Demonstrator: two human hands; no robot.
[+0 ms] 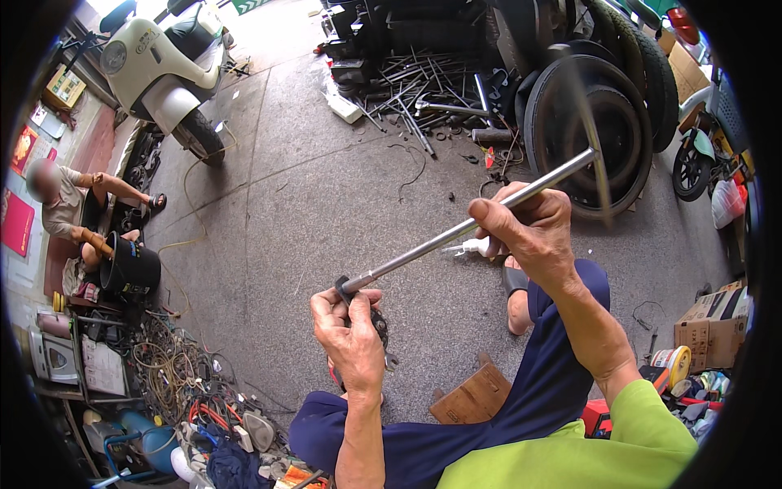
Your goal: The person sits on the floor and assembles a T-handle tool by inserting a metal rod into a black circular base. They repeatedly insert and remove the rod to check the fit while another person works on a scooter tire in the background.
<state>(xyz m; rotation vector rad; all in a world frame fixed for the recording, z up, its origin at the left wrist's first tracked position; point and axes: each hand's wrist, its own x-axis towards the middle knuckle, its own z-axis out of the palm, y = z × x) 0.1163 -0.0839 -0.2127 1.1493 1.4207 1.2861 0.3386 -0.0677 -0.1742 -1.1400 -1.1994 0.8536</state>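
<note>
My right hand (pixel 529 236) is closed around the bright metal shaft of a T-handle socket wrench (pixel 456 232), which slants from upper right to lower left. Its crossbar is smeared by motion at the upper end. At the socket end, my left hand (pixel 350 330) pinches a small dark part (pixel 342 286) against the tip; the exact kind does not show. Just beneath my right hand is a white nozzle bottle (pixel 479 247); whether the fingers touch it, I cannot tell. Below my left hand, the open end of a spanner (pixel 392 361) shows, partly hidden.
A wooden stool (pixel 474 395) stands by my legs. Tires (pixel 590 134) and a heap of metal rods (pixel 423 81) lie ahead. A cream scooter (pixel 163 73) is at far left, and a seated person (pixel 73 204) reaches into a black bucket (pixel 130 265). Tangled cables (pixel 171 359) spread at left.
</note>
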